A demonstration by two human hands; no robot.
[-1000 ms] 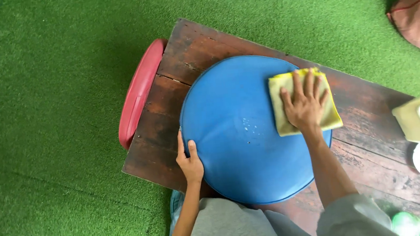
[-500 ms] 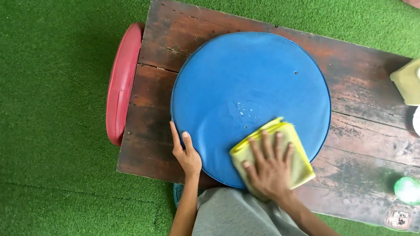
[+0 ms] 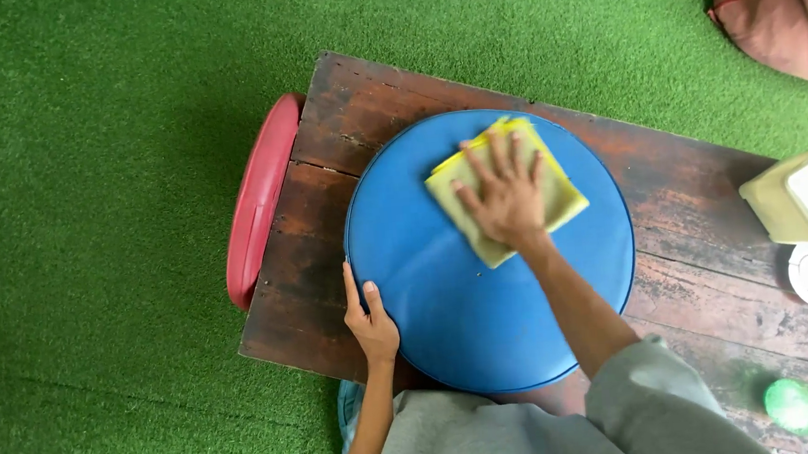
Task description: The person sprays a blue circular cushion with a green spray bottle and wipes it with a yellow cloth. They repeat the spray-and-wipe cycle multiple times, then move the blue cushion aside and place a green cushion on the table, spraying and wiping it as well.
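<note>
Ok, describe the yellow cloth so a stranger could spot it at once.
Find the dark wooden table on the green turf. A big round blue disc lies on it, and the folded yellow cloth lies on the disc's far part, under the right hand. Nothing else there is soft and yellow.

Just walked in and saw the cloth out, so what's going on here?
A person is wiping a blue disc that lies on a dark wooden table. The right hand presses a folded yellow cloth flat on the disc's far side. The left hand steadies its near-left rim. A red disc leans at the table's left edge.
</note>
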